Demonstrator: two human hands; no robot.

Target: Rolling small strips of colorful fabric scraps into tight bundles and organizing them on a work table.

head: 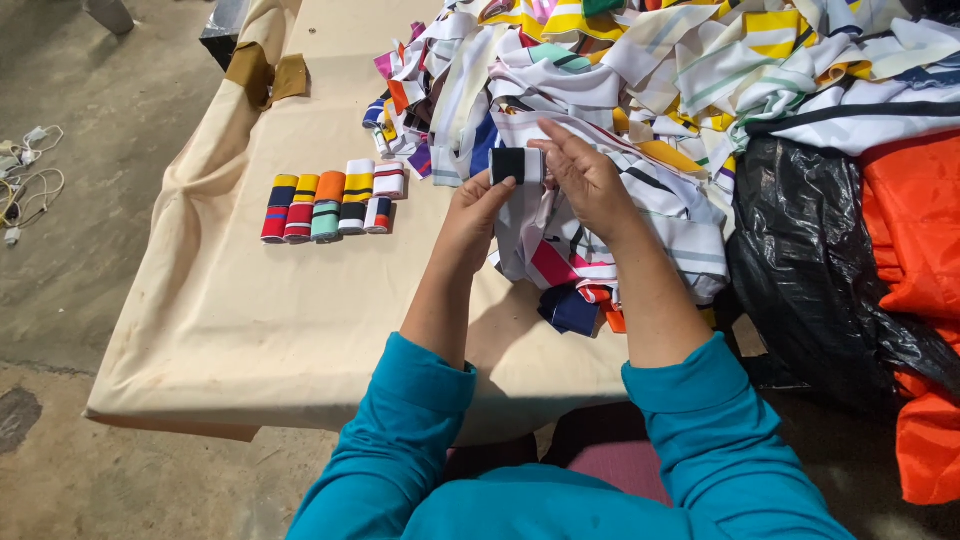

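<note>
teal sleeves nearest the lens. two hands up over the surface (300,300): left hand (478,208) and right hand (585,178), fingers of both pinched on one folded black-and-white band (517,165), held just above the heap of striped bands (650,90). to the left, ten rolled bands (330,205) lie in two rows of five. black bag (820,260) and orange sheet (915,260) at right.

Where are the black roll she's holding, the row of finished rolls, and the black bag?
Black roll (510,165), head view, on its black face between the hands.
Row of rolls (330,205), head view, on the middle roll.
Black bag (800,260), head view, on its crinkled side.
</note>
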